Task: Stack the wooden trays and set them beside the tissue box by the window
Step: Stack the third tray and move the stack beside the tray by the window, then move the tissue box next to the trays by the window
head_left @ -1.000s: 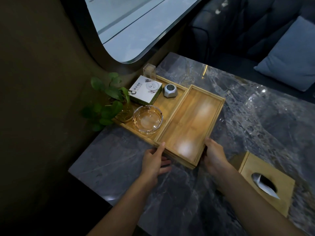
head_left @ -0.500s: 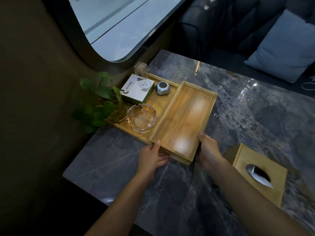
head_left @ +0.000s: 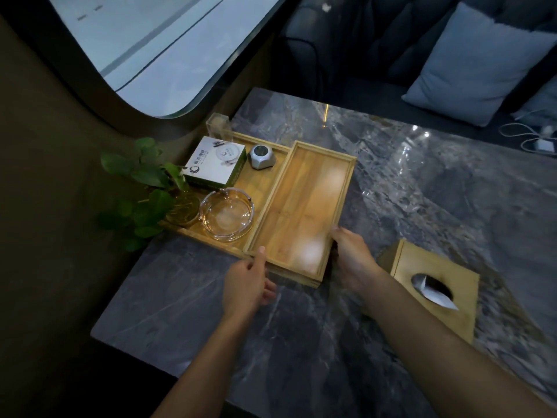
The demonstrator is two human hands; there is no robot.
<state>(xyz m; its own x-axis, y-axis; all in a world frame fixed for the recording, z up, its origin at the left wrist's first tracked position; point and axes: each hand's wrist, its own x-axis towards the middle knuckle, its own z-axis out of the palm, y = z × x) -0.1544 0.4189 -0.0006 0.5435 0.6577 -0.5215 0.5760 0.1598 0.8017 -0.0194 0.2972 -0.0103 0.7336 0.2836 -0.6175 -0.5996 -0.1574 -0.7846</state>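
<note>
A stack of empty wooden trays [head_left: 304,206] lies on the marble table [head_left: 422,191], its long left side against a second wooden tray [head_left: 262,182] that holds small items. My left hand [head_left: 247,282] grips the stack's near left corner, thumb on the rim. My right hand [head_left: 351,256] grips the near right corner. The wooden tissue box [head_left: 434,285] stands to the right of my right forearm, a tissue poking from its slot.
The item tray holds a glass ashtray [head_left: 226,217], a white and green box [head_left: 215,162], a small grey device [head_left: 261,156], a clear holder [head_left: 217,126] and a potted plant [head_left: 150,188]. The window [head_left: 135,49] curves above; a sofa with a cushion [head_left: 476,61] is behind.
The tray stack has slid a little toward the item tray and window, with both hands staying on its near corners. My view shifted slightly.
</note>
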